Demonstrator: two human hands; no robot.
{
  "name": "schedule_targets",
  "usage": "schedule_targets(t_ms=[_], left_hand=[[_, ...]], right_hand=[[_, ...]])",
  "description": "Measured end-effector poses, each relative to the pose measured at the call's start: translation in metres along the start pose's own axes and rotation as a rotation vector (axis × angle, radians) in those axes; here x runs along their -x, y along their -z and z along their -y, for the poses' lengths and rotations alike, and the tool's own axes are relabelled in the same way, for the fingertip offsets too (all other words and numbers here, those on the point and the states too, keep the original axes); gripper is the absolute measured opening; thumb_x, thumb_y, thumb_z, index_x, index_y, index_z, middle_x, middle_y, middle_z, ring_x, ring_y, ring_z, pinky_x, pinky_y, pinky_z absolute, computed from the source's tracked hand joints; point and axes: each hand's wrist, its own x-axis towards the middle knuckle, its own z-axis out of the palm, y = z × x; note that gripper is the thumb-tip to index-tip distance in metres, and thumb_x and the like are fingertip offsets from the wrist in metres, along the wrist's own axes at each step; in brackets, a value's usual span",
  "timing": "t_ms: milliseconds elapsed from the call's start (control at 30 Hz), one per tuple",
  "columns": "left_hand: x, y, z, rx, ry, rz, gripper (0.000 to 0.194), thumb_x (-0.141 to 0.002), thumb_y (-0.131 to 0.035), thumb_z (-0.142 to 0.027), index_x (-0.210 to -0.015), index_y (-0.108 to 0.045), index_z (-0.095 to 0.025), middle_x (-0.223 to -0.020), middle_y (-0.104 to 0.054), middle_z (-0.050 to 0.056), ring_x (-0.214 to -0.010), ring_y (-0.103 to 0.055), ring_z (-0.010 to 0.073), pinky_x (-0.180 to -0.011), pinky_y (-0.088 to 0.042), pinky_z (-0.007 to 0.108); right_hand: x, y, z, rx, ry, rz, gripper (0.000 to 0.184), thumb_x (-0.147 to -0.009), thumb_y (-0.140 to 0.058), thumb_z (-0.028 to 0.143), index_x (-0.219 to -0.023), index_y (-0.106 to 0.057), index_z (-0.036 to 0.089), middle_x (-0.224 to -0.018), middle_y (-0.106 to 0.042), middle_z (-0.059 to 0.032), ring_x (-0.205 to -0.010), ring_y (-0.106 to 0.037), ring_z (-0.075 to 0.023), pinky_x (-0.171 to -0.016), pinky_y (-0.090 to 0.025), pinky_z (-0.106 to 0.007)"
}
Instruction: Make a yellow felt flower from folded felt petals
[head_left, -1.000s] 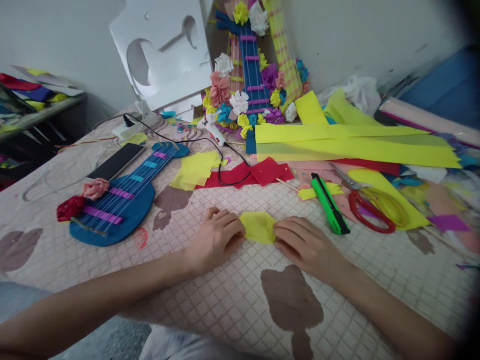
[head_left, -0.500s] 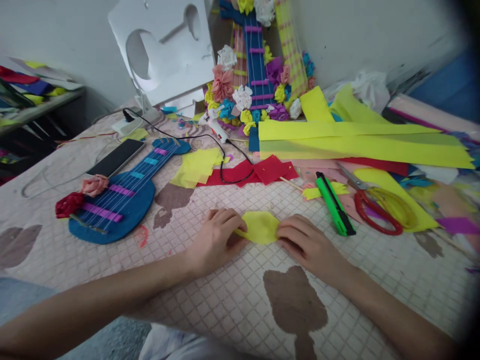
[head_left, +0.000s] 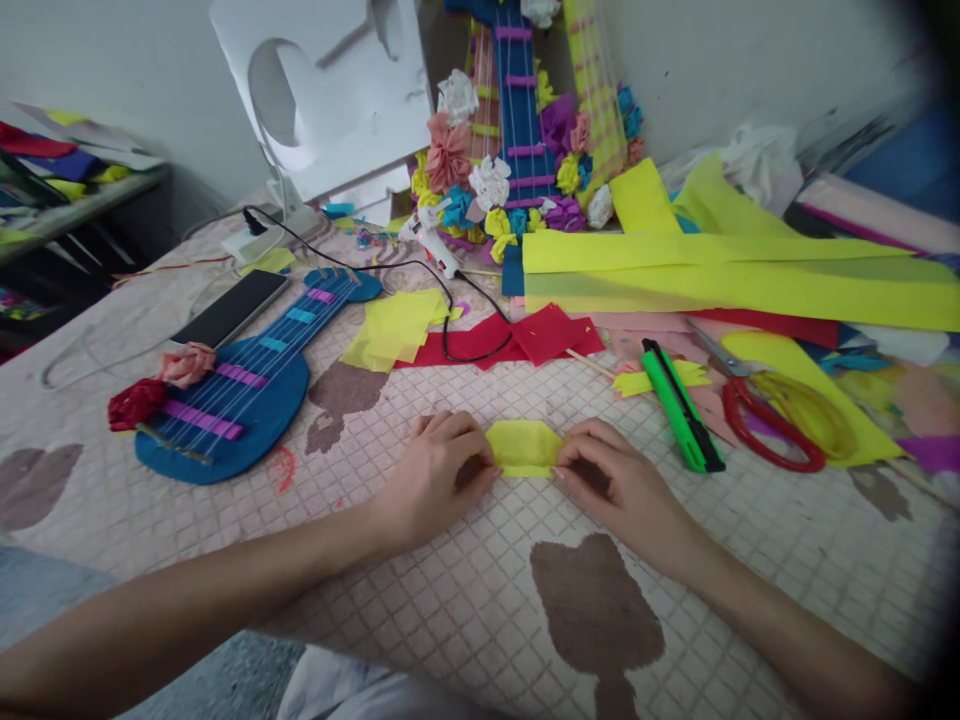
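Between my hands lies a small piece of yellow crepe paper [head_left: 525, 446], its corners cut off and its near edge folded over in a narrow strip. My left hand [head_left: 442, 470] pinches the left end of that fold, thumb against fingers. At the right end my right hand [head_left: 615, 475] pinches it the same way. The paper rests on or just above the patterned tablecloth [head_left: 465, 590]. Beyond it are red paper squares [head_left: 551, 335] and a stack of yellow paper squares [head_left: 396, 328].
A blue toy guitar [head_left: 262, 400] with paper roses lies left, beside a phone [head_left: 231, 308]. A green utility knife [head_left: 679, 410] and red-handled scissors [head_left: 772, 430] lie right. Behind are a glue gun [head_left: 431, 243] with its cord, long yellow paper strips [head_left: 720, 275] and a flower-decorated guitar [head_left: 517, 130].
The near edge of the yellow paper is now folded up into a narrow strip, so the piece looks shorter. Both hands have shifted their pinch to the fold's ends. The view has moved slightly.
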Motion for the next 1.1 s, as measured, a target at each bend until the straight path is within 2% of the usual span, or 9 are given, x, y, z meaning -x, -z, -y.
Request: schedule_targets(t_ms=[233, 400, 633, 1100], left_hand=[[-0.002, -0.002, 0.000, -0.016, 0.010, -0.014, 0.005, -0.081, -0.056, -0.019, -0.076, -0.057, -0.019, -0.083, -0.059, 0.002, -0.082, -0.053, 0.0179, -0.075, -0.036, 0.035], [-0.004, -0.001, -0.001, -0.018, 0.022, -0.010, 0.005, -0.081, -0.055, -0.019, -0.076, -0.057, -0.018, -0.084, -0.059, 0.002, -0.084, -0.053, 0.0182, -0.075, -0.036, 0.035], [-0.003, -0.003, 0.000, -0.027, 0.018, -0.008, 0.006, -0.083, -0.053, -0.019, -0.078, -0.055, -0.018, -0.085, -0.057, 0.002, -0.083, -0.052, 0.0173, -0.075, -0.035, 0.035], [-0.003, -0.005, 0.001, -0.035, 0.019, -0.035, 0.005, -0.080, -0.055, -0.017, -0.075, -0.053, -0.018, -0.085, -0.057, 0.003, -0.082, -0.053, 0.0176, -0.075, -0.037, 0.035]], right_hand=[[0.000, -0.006, 0.000, 0.019, -0.030, -0.066, 0.009, -0.083, -0.050, 0.013, -0.077, -0.051, 0.020, -0.088, -0.048, -0.0033, -0.075, -0.052, -0.0145, -0.061, -0.047, -0.027], [0.001, -0.005, -0.001, 0.044, -0.014, -0.077, 0.007, -0.084, -0.051, 0.015, -0.078, -0.051, 0.020, -0.089, -0.048, -0.0035, -0.078, -0.053, -0.0149, -0.064, -0.047, -0.027], [-0.001, -0.005, 0.000, 0.057, -0.021, -0.089, 0.010, -0.084, -0.051, 0.013, -0.075, -0.051, 0.020, -0.086, -0.048, -0.0032, -0.075, -0.053, -0.0139, -0.059, -0.046, -0.025], [-0.002, -0.011, -0.002, 0.144, -0.006, -0.165, 0.009, -0.081, -0.052, 0.013, -0.076, -0.051, 0.020, -0.087, -0.051, -0.0042, -0.076, -0.055, -0.0161, -0.063, -0.049, -0.029]])
